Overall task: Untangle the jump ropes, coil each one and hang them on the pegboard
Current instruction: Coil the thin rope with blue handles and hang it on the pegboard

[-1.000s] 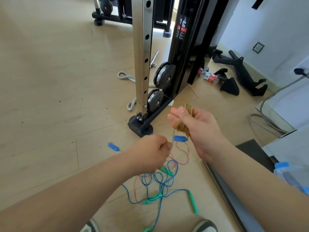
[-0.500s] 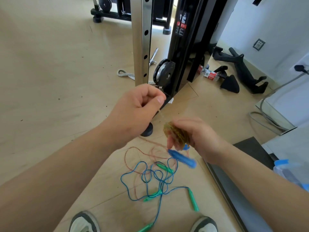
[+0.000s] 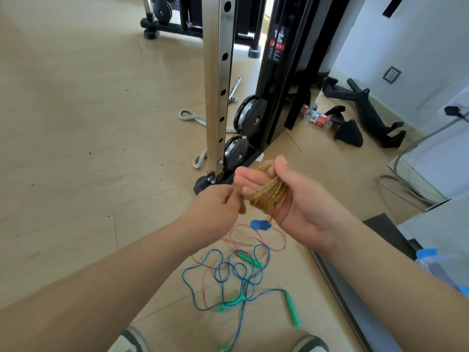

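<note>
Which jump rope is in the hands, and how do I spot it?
Start at the tall steel post with holes; both hands meet near its foot. The yellowish rope is wound in loops round the right hand, the left hand pinching a strand. Unlike the blue rope and pink rope tangled on the floor, it is bundled.

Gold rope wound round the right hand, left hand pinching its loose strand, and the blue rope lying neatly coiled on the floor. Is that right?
Not quite: the head view shows the blue rope on the floor in loose tangled loops, crossed by a thin red rope, not coiled. The gold rope is wound round the right hand and the left hand pinches its strand.
</note>
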`<move>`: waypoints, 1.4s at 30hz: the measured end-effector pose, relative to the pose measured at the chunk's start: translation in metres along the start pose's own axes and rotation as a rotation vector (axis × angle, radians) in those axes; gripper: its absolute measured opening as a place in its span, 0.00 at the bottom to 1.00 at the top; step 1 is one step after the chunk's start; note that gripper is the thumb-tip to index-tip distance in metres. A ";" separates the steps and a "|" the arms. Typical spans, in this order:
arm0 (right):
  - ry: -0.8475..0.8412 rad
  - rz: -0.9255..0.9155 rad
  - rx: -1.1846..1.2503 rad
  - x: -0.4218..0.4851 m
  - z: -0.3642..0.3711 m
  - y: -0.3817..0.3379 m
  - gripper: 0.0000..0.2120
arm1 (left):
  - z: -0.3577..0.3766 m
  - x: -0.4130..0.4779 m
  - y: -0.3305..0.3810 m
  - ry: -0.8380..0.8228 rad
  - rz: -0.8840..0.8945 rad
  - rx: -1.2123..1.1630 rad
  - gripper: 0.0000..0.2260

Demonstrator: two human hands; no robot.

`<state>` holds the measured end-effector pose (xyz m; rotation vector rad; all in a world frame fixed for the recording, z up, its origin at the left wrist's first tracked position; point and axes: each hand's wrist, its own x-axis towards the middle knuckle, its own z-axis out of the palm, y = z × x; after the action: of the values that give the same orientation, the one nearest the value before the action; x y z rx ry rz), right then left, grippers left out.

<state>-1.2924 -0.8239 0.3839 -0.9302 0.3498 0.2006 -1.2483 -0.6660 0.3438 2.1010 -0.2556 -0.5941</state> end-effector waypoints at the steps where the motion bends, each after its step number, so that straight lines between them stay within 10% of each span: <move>1: 0.050 -0.035 -0.031 0.003 -0.003 0.000 0.16 | 0.003 -0.002 0.001 -0.033 -0.023 0.024 0.19; 10: 0.314 -0.273 -1.124 0.010 -0.038 0.011 0.16 | 0.005 -0.025 0.027 -0.265 0.257 0.089 0.06; 20: -0.100 -0.063 -0.694 0.000 -0.020 0.004 0.17 | -0.029 -0.006 0.018 0.116 0.353 0.022 0.06; 27: -0.107 0.011 -0.723 -0.002 -0.024 0.007 0.13 | -0.032 -0.006 0.011 0.008 0.345 0.047 0.04; 34: -0.127 0.089 -0.654 -0.005 -0.018 0.005 0.18 | -0.031 -0.010 0.014 -0.193 0.352 0.013 0.31; 38: -0.116 0.139 -0.660 -0.009 -0.011 0.006 0.07 | -0.027 -0.009 0.010 -0.176 0.450 0.129 0.26; 42: -0.030 0.162 -0.729 -0.008 -0.013 0.006 0.17 | -0.033 -0.009 0.011 -0.206 0.362 0.146 0.19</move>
<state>-1.3044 -0.8309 0.3748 -1.6156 0.3273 0.5103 -1.2395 -0.6446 0.3710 2.0616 -0.7982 -0.5848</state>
